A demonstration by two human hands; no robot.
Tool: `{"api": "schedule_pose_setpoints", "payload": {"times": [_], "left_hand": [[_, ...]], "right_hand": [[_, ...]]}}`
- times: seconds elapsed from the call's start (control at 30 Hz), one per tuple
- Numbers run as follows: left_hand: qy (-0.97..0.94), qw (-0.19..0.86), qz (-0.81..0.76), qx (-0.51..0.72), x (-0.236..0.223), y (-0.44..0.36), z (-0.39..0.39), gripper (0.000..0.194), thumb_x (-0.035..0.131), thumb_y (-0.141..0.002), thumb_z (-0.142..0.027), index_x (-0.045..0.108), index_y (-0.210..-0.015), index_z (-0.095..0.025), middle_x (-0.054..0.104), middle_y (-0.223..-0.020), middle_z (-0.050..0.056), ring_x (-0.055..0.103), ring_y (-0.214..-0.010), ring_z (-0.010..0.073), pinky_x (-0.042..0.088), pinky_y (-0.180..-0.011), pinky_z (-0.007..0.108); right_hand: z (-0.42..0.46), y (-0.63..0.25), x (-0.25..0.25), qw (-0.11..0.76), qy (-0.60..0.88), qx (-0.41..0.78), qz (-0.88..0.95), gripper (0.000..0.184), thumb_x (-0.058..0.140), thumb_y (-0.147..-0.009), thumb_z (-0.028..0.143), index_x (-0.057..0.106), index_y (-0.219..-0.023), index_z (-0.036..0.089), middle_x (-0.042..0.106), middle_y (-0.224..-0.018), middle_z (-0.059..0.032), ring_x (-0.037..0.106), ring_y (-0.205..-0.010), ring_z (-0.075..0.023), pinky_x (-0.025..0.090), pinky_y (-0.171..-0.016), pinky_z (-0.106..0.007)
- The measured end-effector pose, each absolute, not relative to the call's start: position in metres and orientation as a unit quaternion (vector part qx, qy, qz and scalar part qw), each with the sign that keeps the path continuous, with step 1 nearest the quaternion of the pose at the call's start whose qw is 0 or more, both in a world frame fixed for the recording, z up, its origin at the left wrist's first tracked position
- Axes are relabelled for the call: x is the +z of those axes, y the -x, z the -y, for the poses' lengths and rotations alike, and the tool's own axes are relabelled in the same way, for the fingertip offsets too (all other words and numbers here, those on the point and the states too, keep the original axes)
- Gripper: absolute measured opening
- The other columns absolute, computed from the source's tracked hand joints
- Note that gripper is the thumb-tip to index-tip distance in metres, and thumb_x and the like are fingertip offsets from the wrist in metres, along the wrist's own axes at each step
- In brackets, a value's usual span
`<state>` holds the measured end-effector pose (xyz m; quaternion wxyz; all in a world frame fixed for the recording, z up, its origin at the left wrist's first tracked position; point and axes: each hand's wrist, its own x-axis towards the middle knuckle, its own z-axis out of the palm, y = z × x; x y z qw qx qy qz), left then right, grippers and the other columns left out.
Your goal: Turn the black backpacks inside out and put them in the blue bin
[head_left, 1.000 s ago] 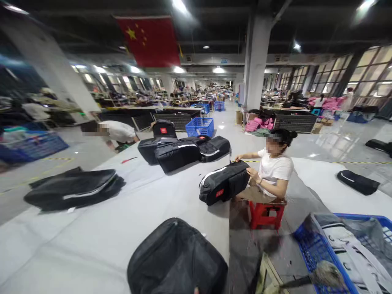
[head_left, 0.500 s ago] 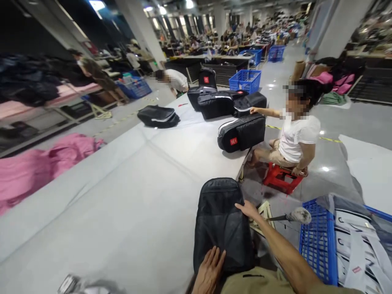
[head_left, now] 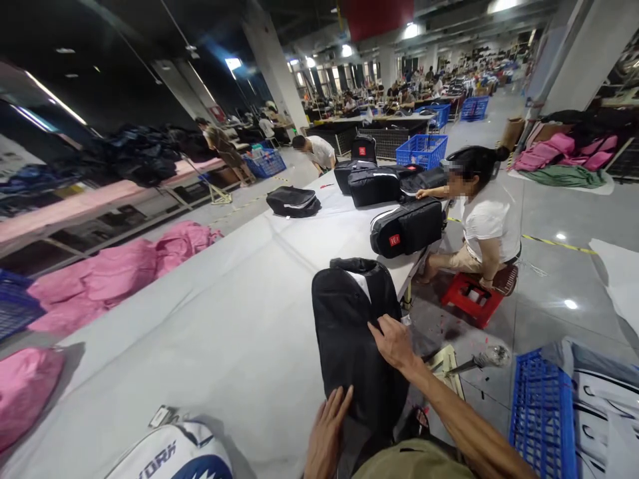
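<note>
Head view: a black fabric backpack (head_left: 352,332) lies lengthwise at the near edge of the long grey-covered table (head_left: 200,319), its top flap raised with a white lining showing, so the handling looks only begun, bag unclosed and unmoved. Left hand (head_left: 327,432) lies flat, grip released, fingers spread on the bag's near end; right hand (head_left: 394,342), forearm stretched from lower right, presses its fingers on the bag's right side, grip loose, pinching nothing clearly. A seated co-worker in white (head_left: 486,219) handles another black bag (head_left: 407,226) farther along.
</note>
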<state>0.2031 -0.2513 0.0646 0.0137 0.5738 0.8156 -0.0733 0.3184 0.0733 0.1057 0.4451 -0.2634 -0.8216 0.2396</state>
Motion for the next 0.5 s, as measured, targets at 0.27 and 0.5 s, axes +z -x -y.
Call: {"api": "schedule_pose_setpoints", "payload": {"times": [0.27, 0.5], "left_hand": [[-0.254, 0.216, -0.793, 0.51, 0.177, -0.211, 0.118, 0.091, 0.063, -0.104, -0.07, 0.036, -0.172, -0.017, 0.046, -0.175, 0.017, 0.051, -0.159, 0.0291, 0.045, -0.131, 0.047], [-0.225, 0.199, -0.869, 0.393, 0.208, -0.204, 0.066, 0.083, 0.067, -0.092, -0.071, 0.059, -0.148, -0.01, 0.071, -0.144, 0.025, 0.065, -0.137, 0.0404, 0.049, -0.116, 0.051]], "right_hand": [[-0.033, -0.314, 0.098, 0.158, 0.209, 0.251, 0.932, 0.023, 0.068, -0.109, 0.032, 0.081, -0.127, 0.024, 0.076, -0.131, -0.0098, 0.072, -0.117, -0.0258, 0.05, -0.082, -0.034], [-0.036, -0.31, 0.112, 0.083, 0.209, 0.336, 0.915, 0.032, 0.062, -0.112, 0.03, 0.075, -0.141, 0.024, 0.072, -0.138, -0.0116, 0.067, -0.13, -0.0297, 0.052, -0.094, -0.037]]}}
